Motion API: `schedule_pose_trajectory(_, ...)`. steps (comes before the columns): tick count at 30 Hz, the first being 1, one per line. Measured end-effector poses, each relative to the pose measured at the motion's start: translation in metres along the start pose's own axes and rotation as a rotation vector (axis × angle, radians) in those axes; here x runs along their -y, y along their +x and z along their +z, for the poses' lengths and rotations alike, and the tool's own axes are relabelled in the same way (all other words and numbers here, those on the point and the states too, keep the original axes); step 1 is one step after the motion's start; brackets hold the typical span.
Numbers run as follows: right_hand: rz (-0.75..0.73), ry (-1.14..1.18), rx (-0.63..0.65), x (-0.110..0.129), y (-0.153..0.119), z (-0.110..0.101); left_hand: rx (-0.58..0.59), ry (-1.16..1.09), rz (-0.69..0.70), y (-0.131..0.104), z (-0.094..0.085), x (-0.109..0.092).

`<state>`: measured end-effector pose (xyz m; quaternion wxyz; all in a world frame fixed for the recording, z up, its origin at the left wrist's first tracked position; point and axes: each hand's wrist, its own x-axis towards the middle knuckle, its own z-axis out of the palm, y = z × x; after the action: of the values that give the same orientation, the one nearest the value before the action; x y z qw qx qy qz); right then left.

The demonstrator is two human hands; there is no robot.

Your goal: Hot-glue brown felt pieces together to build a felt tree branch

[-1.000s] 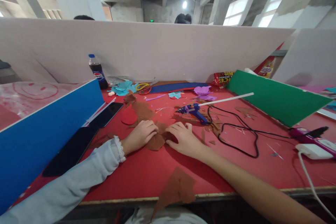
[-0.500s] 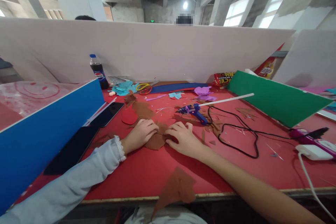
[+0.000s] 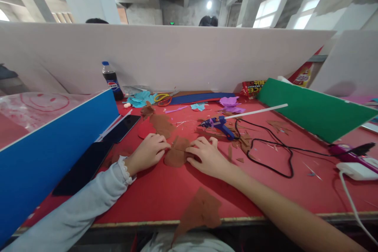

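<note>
A small brown paper piece [image 3: 176,158] with rounded lower lobes and a crease across it lies on the red tabletop between my hands. My left hand [image 3: 150,151] rests at its left side, loosely bent fingers stretched towards its edge; whether they touch it I cannot tell. My right hand [image 3: 208,156] has its thumb and fingertips on the right edge of the piece, gripping it against the table. Just behind is a larger brown paper scrap [image 3: 162,125], partly over a red disc [image 3: 145,130]. Another brown sheet [image 3: 201,209] hangs over the table's front edge.
A blue glue gun [image 3: 220,125] with a white stick lies right of centre, its black cord [image 3: 273,173] looping to a power strip [image 3: 348,153]. Blue [image 3: 59,134] and green [image 3: 313,110] boards flank the table. Scissors [image 3: 163,99] and a cola bottle [image 3: 113,82] stand farther back.
My left hand has slid left, off the brown paper piece, uncovering more of its left side. My right hand stays almost where it was.
</note>
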<state>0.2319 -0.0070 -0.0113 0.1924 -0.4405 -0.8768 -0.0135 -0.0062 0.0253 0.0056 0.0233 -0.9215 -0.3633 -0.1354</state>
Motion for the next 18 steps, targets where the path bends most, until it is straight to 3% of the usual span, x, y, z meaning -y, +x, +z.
schedule_pose_trajectory(10,-0.011,-0.018,0.015,0.002,0.001,-0.002,-0.103,-0.044,-0.090,0.002,0.003,-0.012)
schedule_pose_trajectory(18,-0.009,0.010,0.008,0.002,0.001,-0.003,0.035,-0.050,-0.019,0.000,0.006,-0.030)
